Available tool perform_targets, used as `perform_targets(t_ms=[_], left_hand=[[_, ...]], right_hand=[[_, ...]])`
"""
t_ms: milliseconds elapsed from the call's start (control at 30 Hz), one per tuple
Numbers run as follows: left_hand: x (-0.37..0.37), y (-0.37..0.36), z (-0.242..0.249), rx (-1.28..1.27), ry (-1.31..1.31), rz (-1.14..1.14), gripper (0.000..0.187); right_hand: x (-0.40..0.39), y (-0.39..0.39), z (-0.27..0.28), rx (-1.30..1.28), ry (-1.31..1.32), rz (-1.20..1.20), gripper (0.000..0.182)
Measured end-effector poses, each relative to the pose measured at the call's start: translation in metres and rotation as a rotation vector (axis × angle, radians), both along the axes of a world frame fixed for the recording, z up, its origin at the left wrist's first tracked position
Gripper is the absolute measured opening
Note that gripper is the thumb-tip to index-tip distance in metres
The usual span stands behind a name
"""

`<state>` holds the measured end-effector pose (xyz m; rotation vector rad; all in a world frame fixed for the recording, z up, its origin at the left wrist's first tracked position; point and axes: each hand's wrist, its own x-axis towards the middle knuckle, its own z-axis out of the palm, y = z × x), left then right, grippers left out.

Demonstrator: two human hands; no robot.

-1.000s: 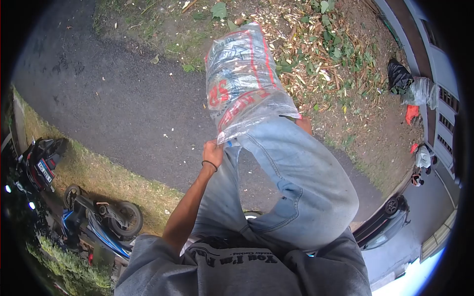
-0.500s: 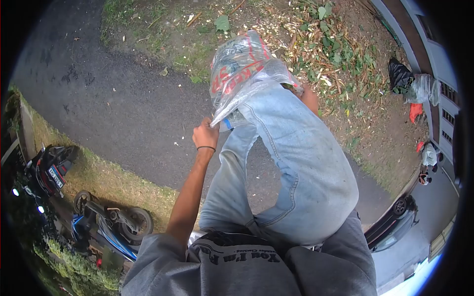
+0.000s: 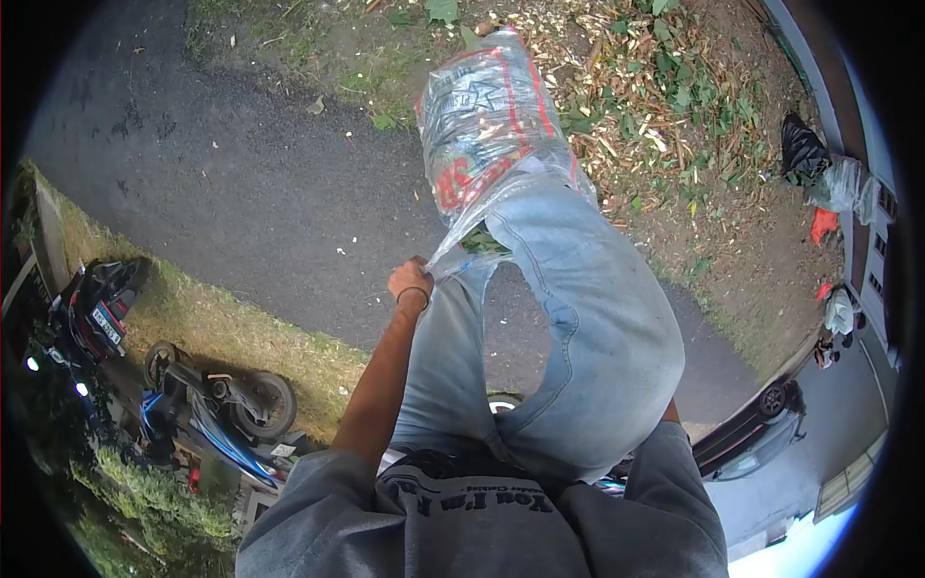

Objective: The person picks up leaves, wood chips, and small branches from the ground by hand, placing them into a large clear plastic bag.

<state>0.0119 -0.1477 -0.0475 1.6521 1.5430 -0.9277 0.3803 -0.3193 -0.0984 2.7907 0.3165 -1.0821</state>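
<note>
My left hand (image 3: 411, 279) is closed on the gathered edge of a clear plastic bag (image 3: 491, 116) and pulls that edge taut toward me. The bag is full and bulging, with red lettering and red stripes, and it lies stretched out past my raised leg. Green leaves (image 3: 479, 241) show in its mouth, close to my left hand. My jeans-covered leg (image 3: 597, 308) overlaps the near right part of the bag. Behind this leg my right hand is hidden; only a bit of the right forearm shows beside the thigh.
Leaves and wood chips (image 3: 665, 125) litter the soil to the right of the bag. Asphalt (image 3: 270, 202) runs along the left. Motorcycles (image 3: 226, 414) stand on the left side. By the building at right are a black bag (image 3: 803, 149) and a parked car (image 3: 747, 433).
The bag now reaches farther out, and leaves show in its mouth. My left hand has come slightly nearer, still gripping the edge. My right hand has gone out of sight behind the leg.
</note>
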Motion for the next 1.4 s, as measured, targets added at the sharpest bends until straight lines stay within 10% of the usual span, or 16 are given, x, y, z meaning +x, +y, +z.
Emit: perform_targets(t_ms=[67, 167, 267, 333, 400, 633, 933, 1133, 1400], left_hand=[[-0.005, -0.023, -0.027, 0.016, -0.07, -0.064, 0.024], [-0.032, -0.062, -0.111, -0.03, -0.112, 0.658, 0.028], [0.003, -0.07, -0.125, 0.194, 0.014, 1.304, 0.028], [0.013, -0.078, -0.135, 0.273, 0.128, 1.154, 0.032], [0.042, -0.063, -0.096, 0.241, 0.031, 1.493, 0.036], [0.029, -0.053, -0.088, 0.178, -0.295, 1.472, 0.034], [0.075, 0.081, 0.052, 0.222, -0.545, 0.655, 0.018], [0.095, 0.166, 0.116, 0.356, -0.781, 1.114, 0.018], [0.094, 0.188, 0.067, 0.237, -0.48, 0.983, 0.021]], right_hand=[[-0.004, -0.009, -0.006, 0.003, 0.015, -0.024, 0.031], [-0.011, -0.02, -0.016, 0.011, 0.03, -0.066, 0.031], [-0.017, -0.031, -0.024, 0.021, 0.044, -0.108, 0.031], [-0.02, -0.039, -0.027, 0.033, 0.048, -0.134, 0.031], [-0.023, -0.047, -0.031, 0.044, 0.056, -0.158, 0.031], [-0.01, -0.053, -0.037, 0.158, 0.025, -0.321, 0.03], [0.066, 0.078, 0.12, 0.787, 0.206, -0.887, 0.027], [0.111, 0.17, 0.18, 1.191, 0.327, -0.902, 0.021], [0.102, 0.251, 0.141, 0.71, 0.271, -0.48, 0.023]])
